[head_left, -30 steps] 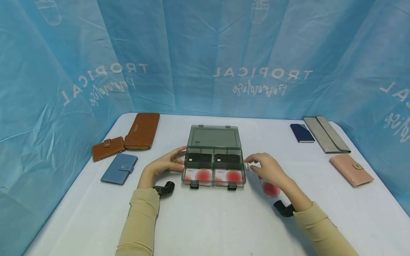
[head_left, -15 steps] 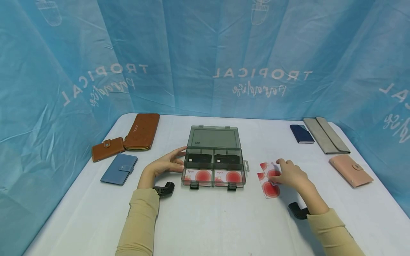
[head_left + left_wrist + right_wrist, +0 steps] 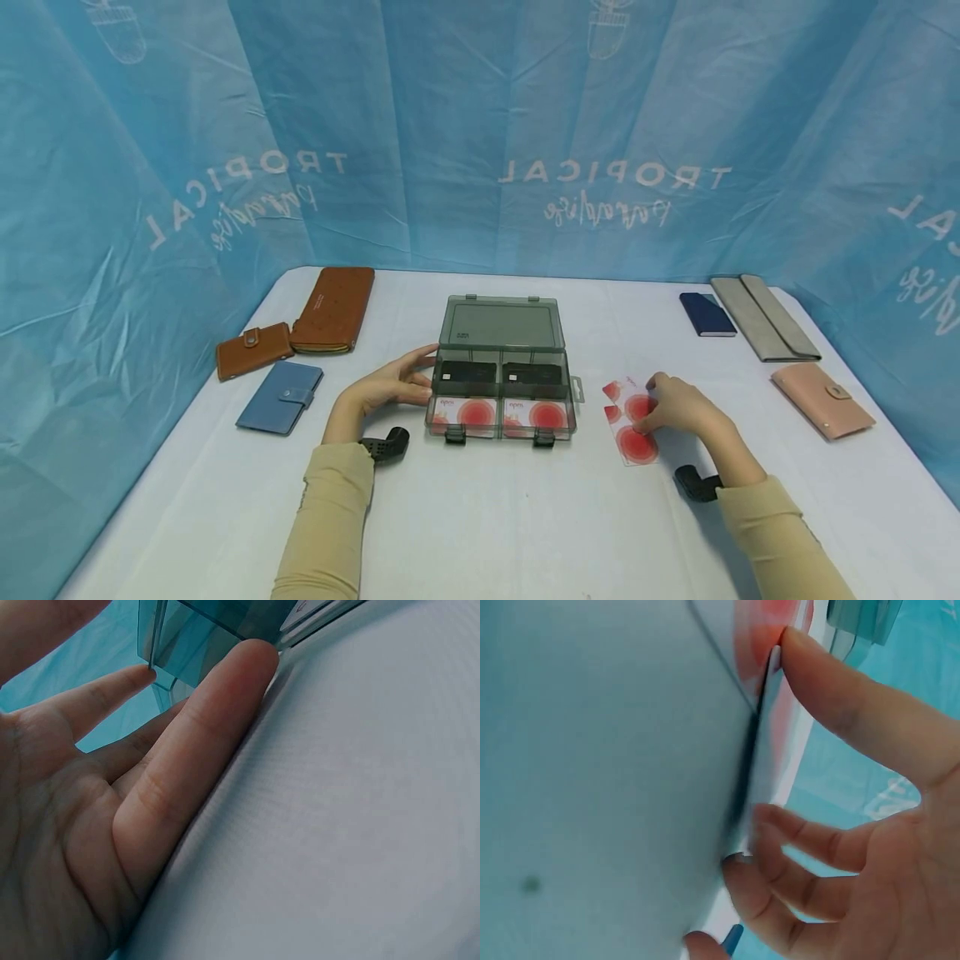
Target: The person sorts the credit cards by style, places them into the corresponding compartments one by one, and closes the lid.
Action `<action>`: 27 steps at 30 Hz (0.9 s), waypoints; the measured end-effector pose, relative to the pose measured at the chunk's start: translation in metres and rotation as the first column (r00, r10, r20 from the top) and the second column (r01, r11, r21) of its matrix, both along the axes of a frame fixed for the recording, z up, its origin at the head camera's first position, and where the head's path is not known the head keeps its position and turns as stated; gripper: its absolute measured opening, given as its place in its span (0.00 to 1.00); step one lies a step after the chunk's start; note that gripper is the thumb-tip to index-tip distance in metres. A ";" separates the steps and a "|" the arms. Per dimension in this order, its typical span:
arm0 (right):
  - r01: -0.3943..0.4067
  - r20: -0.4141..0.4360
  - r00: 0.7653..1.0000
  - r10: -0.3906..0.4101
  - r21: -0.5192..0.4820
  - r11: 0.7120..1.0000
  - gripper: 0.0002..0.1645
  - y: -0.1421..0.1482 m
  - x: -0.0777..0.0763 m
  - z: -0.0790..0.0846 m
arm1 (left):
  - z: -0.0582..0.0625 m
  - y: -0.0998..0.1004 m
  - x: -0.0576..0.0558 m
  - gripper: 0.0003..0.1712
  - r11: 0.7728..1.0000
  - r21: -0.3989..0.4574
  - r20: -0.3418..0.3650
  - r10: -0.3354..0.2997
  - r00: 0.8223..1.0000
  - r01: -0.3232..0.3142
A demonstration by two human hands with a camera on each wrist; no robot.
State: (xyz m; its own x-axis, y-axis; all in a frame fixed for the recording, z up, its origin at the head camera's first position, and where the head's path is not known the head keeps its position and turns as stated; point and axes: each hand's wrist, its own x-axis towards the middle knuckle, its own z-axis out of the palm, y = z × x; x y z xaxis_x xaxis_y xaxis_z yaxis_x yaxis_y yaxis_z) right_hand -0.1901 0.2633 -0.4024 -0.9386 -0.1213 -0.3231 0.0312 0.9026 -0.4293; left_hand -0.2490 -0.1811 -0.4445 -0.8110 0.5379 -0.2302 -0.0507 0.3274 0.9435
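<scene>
A translucent grey-green divided box (image 3: 502, 323) lies with its lid folded back. Black cards (image 3: 468, 372) lie in its far compartments, red-and-white cards (image 3: 465, 411) in the near ones. My left hand (image 3: 384, 383) rests against the box's left side, its fingers extended and touching the wall. Right of the box, my right hand (image 3: 681, 407) pinches a red-and-white card (image 3: 638, 407) between thumb and fingers. This card overlaps a second red-and-white card (image 3: 637, 447) on the table. In the right wrist view, the pinched card (image 3: 769, 750) is edge-on, close over the white surface.
At left lie a long brown wallet (image 3: 335, 308), a smaller brown wallet (image 3: 253, 350) and a blue wallet (image 3: 273, 396). To the right are a navy card holder (image 3: 705, 313), a grey folded wallet (image 3: 763, 317) and a pink wallet (image 3: 821, 398). A blue curtain (image 3: 465, 125) hangs behind.
My right hand has moved from the box's right side outward to the loose cards and now grips the upper one, which has shifted slightly left. My left hand has stayed at the box.
</scene>
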 end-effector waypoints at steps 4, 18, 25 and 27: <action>-0.002 -0.043 0.999 0.000 -0.057 0.998 0.36 0.003 -0.007 -0.002 | 0.000 0.000 0.001 0.51 1.000 0.000 0.003 0.000 1.000 0.000; 0.150 0.053 0.987 -0.151 -0.634 0.759 0.30 0.003 -0.020 0.011 | 0.000 0.000 -0.001 0.51 1.000 0.009 0.034 0.026 0.999 -0.026; 0.101 0.069 0.995 -0.075 -0.771 0.629 0.30 -0.041 -0.023 0.023 | 0.001 0.001 0.000 0.50 1.000 0.008 0.020 0.024 1.000 -0.024; 0.102 0.069 0.995 -0.077 -0.762 0.639 0.28 -0.058 -0.024 0.025 | 0.000 0.001 -0.001 0.51 1.000 0.009 0.018 0.021 1.000 -0.021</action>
State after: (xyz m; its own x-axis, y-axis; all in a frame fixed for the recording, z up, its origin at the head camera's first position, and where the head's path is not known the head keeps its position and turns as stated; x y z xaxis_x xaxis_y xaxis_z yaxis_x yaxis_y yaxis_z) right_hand -0.2144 0.2052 -0.3777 -0.9506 -0.2526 -0.1804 0.1171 0.2463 -0.9621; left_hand -0.2500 -0.1804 -0.4445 -0.8180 0.5227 -0.2401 -0.0745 0.3176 0.9453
